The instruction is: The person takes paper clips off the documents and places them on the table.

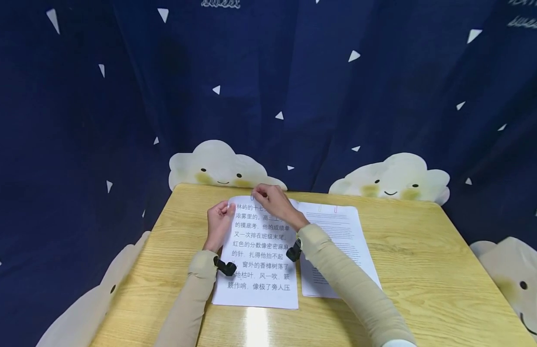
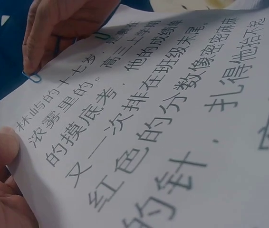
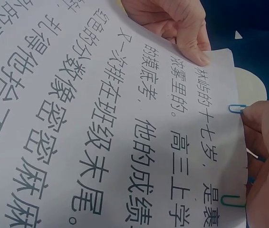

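Observation:
A sheet stack (image 1: 260, 255) printed with large Chinese characters has its top end lifted. My left hand (image 1: 218, 222) grips its upper left edge, thumb on the printed face (image 3: 191, 33). At the top edge my right hand (image 1: 275, 202) pinches a blue paper clip (image 3: 236, 109), whose loop shows over the front of the paper. A green paper clip (image 3: 233, 202) sits further right on the same edge, close to the right hand's curled fingers. The right hand's fingertips behind the paper are partly hidden.
To the right lies a second printed stack (image 1: 338, 236) in smaller type, with a red paper clip (image 1: 335, 209) and a pale paper clip (image 1: 319, 208) at its top; my right forearm crosses over it. The wooden table (image 1: 424, 270) ends at a dark blue curtain (image 1: 251, 58) with cloud shapes.

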Demonstrator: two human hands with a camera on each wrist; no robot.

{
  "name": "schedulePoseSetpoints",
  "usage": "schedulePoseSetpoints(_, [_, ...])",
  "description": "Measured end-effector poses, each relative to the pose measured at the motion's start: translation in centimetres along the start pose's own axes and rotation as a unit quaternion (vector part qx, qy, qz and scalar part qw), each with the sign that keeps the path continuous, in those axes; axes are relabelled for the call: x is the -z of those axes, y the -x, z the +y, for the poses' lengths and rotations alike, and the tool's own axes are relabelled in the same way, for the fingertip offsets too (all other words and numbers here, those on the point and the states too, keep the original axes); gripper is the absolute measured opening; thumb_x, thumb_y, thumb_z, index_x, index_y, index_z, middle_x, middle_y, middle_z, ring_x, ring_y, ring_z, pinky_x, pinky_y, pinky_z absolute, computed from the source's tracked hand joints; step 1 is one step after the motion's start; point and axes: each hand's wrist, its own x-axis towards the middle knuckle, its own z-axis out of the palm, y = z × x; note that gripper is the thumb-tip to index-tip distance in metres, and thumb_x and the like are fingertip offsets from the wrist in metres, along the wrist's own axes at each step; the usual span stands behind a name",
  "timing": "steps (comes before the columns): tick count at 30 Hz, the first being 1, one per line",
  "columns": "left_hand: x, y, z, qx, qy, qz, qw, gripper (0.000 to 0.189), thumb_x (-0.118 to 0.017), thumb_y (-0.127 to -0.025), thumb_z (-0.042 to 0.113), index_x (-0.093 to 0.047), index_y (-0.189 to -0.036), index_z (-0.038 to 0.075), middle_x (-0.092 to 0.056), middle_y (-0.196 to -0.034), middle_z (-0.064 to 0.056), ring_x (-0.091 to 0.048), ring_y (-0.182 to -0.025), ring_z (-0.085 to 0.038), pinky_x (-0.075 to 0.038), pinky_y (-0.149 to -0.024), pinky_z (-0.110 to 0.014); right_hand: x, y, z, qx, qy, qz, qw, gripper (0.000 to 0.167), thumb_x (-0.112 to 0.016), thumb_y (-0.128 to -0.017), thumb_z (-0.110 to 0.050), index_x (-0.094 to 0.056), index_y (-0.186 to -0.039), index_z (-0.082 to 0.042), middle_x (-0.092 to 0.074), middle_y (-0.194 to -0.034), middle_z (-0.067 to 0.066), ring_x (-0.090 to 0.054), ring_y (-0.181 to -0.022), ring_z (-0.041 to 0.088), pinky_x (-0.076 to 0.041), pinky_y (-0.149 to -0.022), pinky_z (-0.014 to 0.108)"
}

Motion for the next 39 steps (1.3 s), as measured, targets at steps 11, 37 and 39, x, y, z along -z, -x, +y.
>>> schedulePoseSetpoints(11, [-0.1, 0.3, 0.0, -0.006, 0.006, -0.003, 1.0, 0.02, -0.065, -0.103, 0.005, -0.072, -0.111, -0.012, -0.075, -0.092, -0.027, -0.064, -0.062, -0.008, -0.05, -0.056, -0.017, 0.5, 0.1, 0.2, 0.009, -0.01, 0.005, 0.9999, 0.019, -0.061, -0.108, -0.021, -0.075, -0.106, -0.008, -0.069, -0.092, -0.001, -0.058, -0.08, 0.014, -0.046, -0.07, 0.029])
schedulePoseSetpoints(37, [0.3, 0.2, -0.2, 0.015, -0.004, -0.001, 0.9999, 0.022, -0.064, -0.104, 0.009, -0.072, -0.113, -0.01, -0.074, -0.095, -0.03, -0.062, -0.063, -0.011, -0.048, -0.056, -0.017, 3.2, 0.7, 2.7, 0.014, -0.021, 0.02, 0.9995, 0.022, -0.059, -0.108, -0.017, -0.075, -0.099, -0.004, -0.073, -0.09, 0.004, -0.062, -0.079, 0.016, -0.047, -0.071, 0.03])
schedulePoseSetpoints(39, [0.3, 0.3, -0.2, 0.012, -0.004, 0.003, 0.9999, 0.022, -0.065, -0.104, 0.01, -0.073, -0.113, -0.008, -0.074, -0.094, -0.028, -0.062, -0.063, -0.011, -0.048, -0.056, -0.017, 3.3, 0.8, 2.8, 0.013, -0.021, 0.021, 0.9995, 0.022, -0.059, -0.108, -0.017, -0.075, -0.099, -0.004, -0.073, -0.09, 0.003, -0.063, -0.08, 0.016, -0.048, -0.072, 0.03])
